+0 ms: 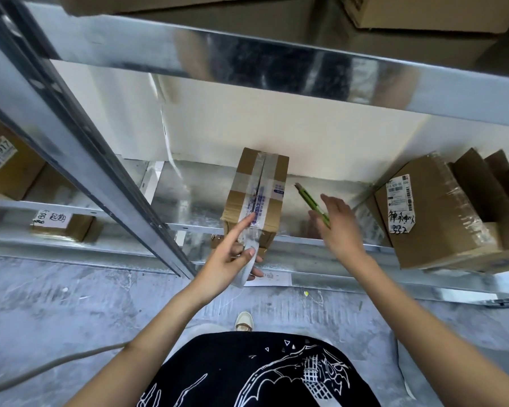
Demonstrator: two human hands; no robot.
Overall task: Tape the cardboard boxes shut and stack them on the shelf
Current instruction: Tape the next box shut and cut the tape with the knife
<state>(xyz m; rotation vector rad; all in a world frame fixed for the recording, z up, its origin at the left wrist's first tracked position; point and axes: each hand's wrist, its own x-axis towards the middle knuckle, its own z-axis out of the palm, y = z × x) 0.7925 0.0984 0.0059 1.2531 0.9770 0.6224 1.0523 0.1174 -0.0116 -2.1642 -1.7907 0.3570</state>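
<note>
Cardboard box point(254, 195) sits on the lower metal shelf point(188, 198) straight ahead of you, its long axis running from the shelf's front edge back toward the white wall point(276, 124). Its near end overhangs the front lip, and clear tape with blue print runs along the top seam.

Nearest you, your left hand point(232, 257) grips a roll of tape point(249, 259) below the box's front end; your index finger is stretched out and touches the tape strip on the lid. The roll is partly hidden by your fingers, so its shape is hard to read.

Your right hand point(340, 224) reaches in palm-down just right of the box and holds a green utility knife point(312, 204), whose tip points away from you and leftward. The grip itself is covered by the back of your hand.

Farther right on the same shelf stands a larger open box point(435, 212) with a white handwritten label, its flaps cut off by the frame edge. Above, more boxes point(423, 13) on the upper shelf are only partly visible.
</note>
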